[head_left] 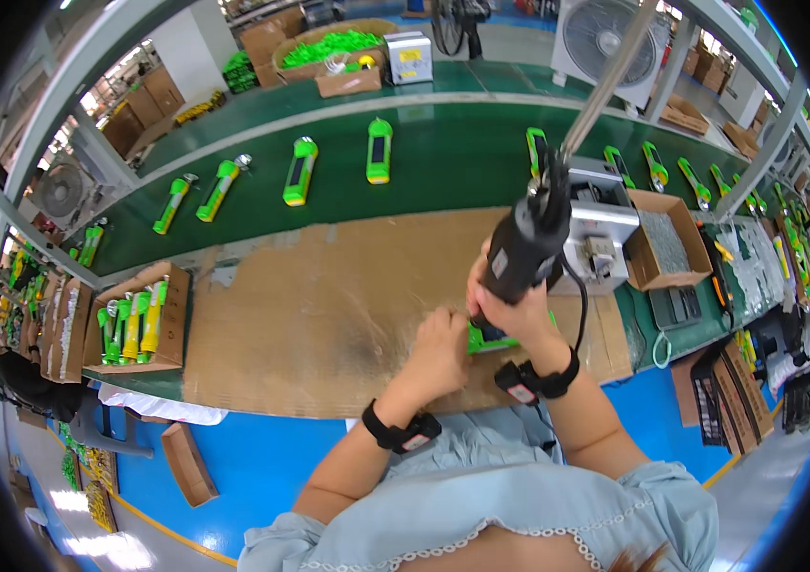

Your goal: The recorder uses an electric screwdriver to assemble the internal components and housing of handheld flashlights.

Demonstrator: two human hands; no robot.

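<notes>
In my right hand (pixel 517 315) is a black electric screwdriver (pixel 522 253), gripped round its body and held upright, its cord trailing down on the right. Below it lies a green flashlight (pixel 481 340) with a dark panel, on the cardboard sheet (pixel 328 296). My left hand (pixel 441 348) is closed at the left end of this flashlight and holds it. The right hand and the tool hide much of the flashlight, and the screwdriver's tip is out of sight.
A green conveyor (pixel 243 224) carries several green and yellow flashlights. At left stands a carton of flashlights (pixel 143 324). To the right are a grey metal machine (pixel 605 238) and a carton of small metal parts (pixel 667 238). Above the screwdriver runs a slanting metal rod (pixel 615 71).
</notes>
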